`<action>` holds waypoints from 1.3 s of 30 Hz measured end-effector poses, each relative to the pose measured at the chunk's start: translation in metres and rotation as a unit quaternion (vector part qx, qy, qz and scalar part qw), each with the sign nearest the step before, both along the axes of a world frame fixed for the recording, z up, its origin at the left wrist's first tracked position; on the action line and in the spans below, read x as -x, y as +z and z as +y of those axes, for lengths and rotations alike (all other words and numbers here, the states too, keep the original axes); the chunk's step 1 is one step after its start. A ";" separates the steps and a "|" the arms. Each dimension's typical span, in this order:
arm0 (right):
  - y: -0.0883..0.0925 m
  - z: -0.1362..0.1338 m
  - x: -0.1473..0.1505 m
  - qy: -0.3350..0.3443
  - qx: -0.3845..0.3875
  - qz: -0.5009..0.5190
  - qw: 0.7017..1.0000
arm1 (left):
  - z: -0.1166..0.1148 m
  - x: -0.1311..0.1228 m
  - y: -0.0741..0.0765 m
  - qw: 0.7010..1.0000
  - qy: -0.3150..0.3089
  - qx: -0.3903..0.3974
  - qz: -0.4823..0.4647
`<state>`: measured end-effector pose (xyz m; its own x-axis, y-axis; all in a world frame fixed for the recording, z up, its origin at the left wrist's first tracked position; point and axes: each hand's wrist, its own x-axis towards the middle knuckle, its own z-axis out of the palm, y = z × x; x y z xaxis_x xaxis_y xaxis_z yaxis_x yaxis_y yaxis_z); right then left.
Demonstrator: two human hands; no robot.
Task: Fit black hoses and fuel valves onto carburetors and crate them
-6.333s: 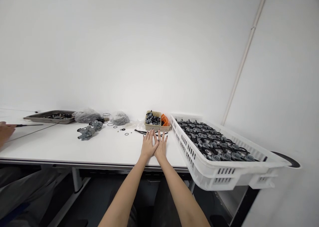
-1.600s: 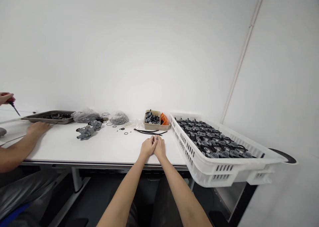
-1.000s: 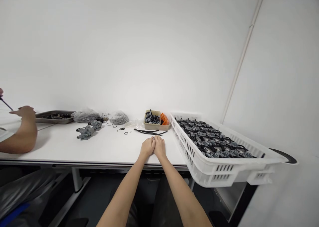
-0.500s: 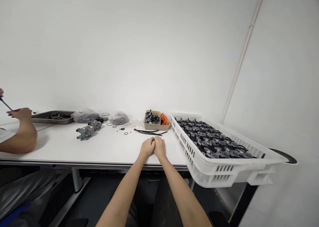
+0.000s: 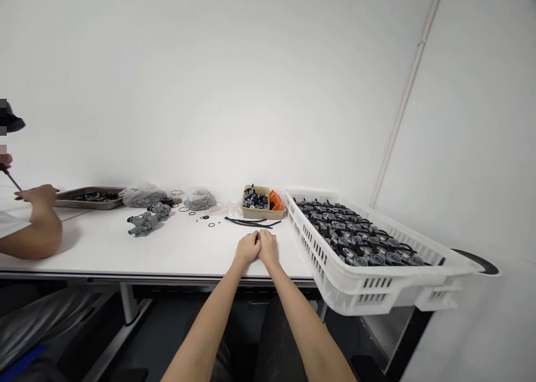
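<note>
My left hand (image 5: 248,248) and my right hand (image 5: 268,247) rest side by side on the white table (image 5: 176,251), knuckles touching, fingers curled under into loose fists. Nothing shows in either one. Just beyond them lie thin black cords (image 5: 251,222) and a tan box (image 5: 256,202) of small black parts. A big white slotted crate (image 5: 377,284) packed with several black and grey parts stands to the right of my right hand, overhanging the table edge.
Grey assembled parts (image 5: 146,221), black O-rings (image 5: 196,214), two clear bags (image 5: 144,194) and a dark tray (image 5: 86,197) lie at the left back. A co-worker's arm (image 5: 36,225) rests at the far left, holding a thin tool. An orange piece (image 5: 275,200) sits beside the box.
My hands went from lying flat and spread to curled together, and have stayed still for the last second. The co-worker's arm has shifted slightly at the left.
</note>
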<state>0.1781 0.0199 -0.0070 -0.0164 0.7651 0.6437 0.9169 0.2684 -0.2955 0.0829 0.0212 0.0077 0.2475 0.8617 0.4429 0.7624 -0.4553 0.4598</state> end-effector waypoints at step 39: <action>-0.005 0.005 -0.001 -0.002 -0.012 -0.008 1.000 | 0.001 0.000 -0.001 1.000 0.005 -0.008 0.008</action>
<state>0.1796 0.0248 -0.0116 -0.0228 0.7498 0.6612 0.9226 0.2706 -0.2749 0.0829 0.0225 0.0064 0.2456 0.8570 0.4530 0.7747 -0.4544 0.4397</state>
